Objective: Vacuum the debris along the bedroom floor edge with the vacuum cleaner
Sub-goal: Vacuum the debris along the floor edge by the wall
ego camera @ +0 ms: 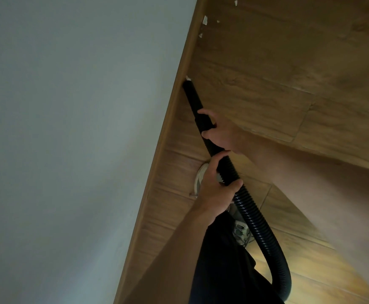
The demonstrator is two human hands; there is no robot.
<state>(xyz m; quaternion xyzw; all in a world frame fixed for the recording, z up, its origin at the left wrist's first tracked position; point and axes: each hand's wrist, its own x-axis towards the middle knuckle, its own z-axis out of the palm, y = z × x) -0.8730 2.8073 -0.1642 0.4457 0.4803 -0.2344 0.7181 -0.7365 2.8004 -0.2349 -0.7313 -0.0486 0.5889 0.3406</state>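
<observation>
A black vacuum nozzle (193, 96) points along the wooden skirting board (174, 102), its tip touching a white scrap of debris (188, 78). My right hand (221, 132) grips the nozzle's thicker collar. My left hand (214, 185) grips the ribbed black hose (256, 218) just behind it. The hose curves down to the lower right. More white scraps (205, 20) lie further along the floor edge, with a small one (200, 35) nearer.
A pale grey wall (69, 128) fills the left half. Wood-pattern floor (289, 62) lies to the right. A white slipper (199, 178) shows under my left hand, another foot (240, 231) beside the hose. Dark clothing (221, 260) hangs below.
</observation>
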